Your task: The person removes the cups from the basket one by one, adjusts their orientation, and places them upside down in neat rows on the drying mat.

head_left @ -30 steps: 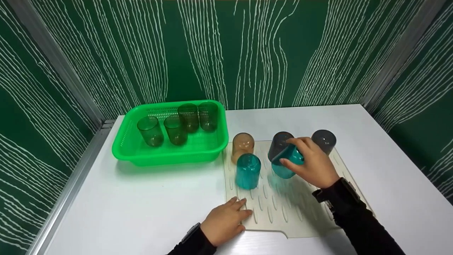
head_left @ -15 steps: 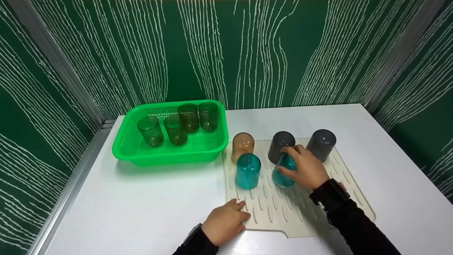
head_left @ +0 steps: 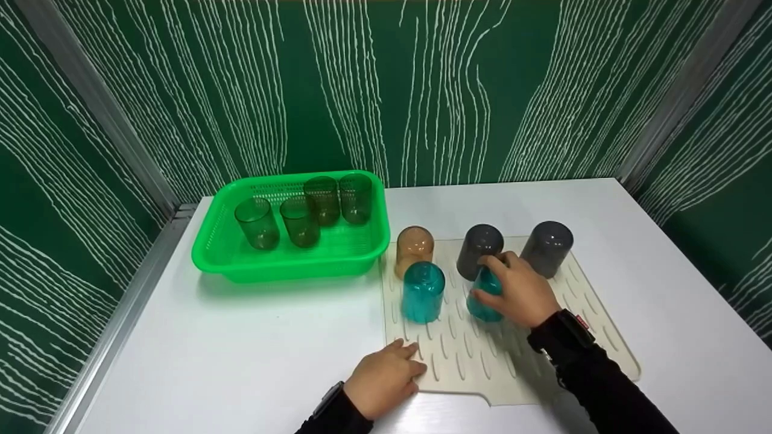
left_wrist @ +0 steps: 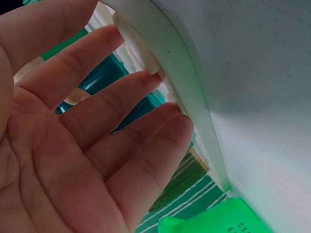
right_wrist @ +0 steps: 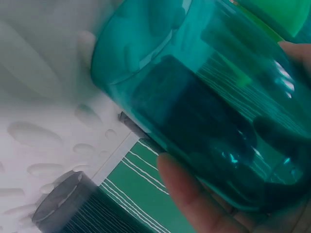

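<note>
My right hand [head_left: 522, 292] grips a teal cup [head_left: 484, 310], which stands upside down on the cream ridged drying mat [head_left: 461, 364]. In the right wrist view, fingers and thumb reach round the closed end of that teal cup [right_wrist: 146, 107]. A second teal cup [head_left: 423, 295] is inverted to its left, in front of an amber cup [head_left: 415, 241]. Behind the held one stands a dark grey cup [head_left: 478, 241]; another grey cup [head_left: 549, 244] is at the right. My left hand [head_left: 381, 380] rests at the mat's front left edge, its fingers spread and fairly straight.
A green plastic basket [head_left: 289, 266] stands at the back left, with several upright cups inside, among them a tinted cup [head_left: 258, 226]. Green walls with white lines enclose the white table [head_left: 259, 337] at the back and sides.
The held teal cup was tilted above the mat a second ago. My right hand has lowered it upright, rim down, in front of the grey cup. The left hand has barely moved.
</note>
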`<state>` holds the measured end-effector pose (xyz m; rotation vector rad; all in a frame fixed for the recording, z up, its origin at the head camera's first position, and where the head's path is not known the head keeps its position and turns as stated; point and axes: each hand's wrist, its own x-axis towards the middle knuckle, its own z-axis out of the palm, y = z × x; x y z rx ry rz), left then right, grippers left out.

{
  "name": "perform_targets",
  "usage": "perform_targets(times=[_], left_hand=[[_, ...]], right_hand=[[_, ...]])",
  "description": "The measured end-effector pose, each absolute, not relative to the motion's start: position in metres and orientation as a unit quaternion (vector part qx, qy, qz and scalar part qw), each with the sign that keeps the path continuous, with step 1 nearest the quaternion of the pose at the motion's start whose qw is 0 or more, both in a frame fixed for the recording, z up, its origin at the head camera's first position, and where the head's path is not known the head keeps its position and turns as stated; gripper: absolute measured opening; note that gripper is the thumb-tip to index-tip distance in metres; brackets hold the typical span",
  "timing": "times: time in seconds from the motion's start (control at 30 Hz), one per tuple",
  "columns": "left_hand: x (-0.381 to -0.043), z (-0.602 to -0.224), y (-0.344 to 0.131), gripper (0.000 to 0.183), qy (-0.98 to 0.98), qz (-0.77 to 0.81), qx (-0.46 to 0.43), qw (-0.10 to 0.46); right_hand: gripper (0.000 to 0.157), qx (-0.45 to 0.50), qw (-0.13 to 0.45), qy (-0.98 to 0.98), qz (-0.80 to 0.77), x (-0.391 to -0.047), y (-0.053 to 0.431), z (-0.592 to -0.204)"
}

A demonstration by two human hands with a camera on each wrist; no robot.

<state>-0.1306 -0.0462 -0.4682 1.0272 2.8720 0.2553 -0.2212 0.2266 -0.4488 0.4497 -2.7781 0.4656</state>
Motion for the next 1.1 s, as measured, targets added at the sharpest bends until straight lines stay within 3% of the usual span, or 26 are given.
perform_targets(times=[0.37,1.1], left_hand=[[-0.1301,-0.4703,-0.0472,0.023,0.936,0.071,0.345,0.016],[-0.1309,-0.4707,-0.0470,0.024,0.937,0.077,0.339,0.029]], right_hand=[[0.055,0.150,0.151,-0.966,0.148,-0.2200,0.2227,-0.4521],[0.062,0.129,0.153,-0.965,0.171,-0.2199,0.2212,-0.4479]])
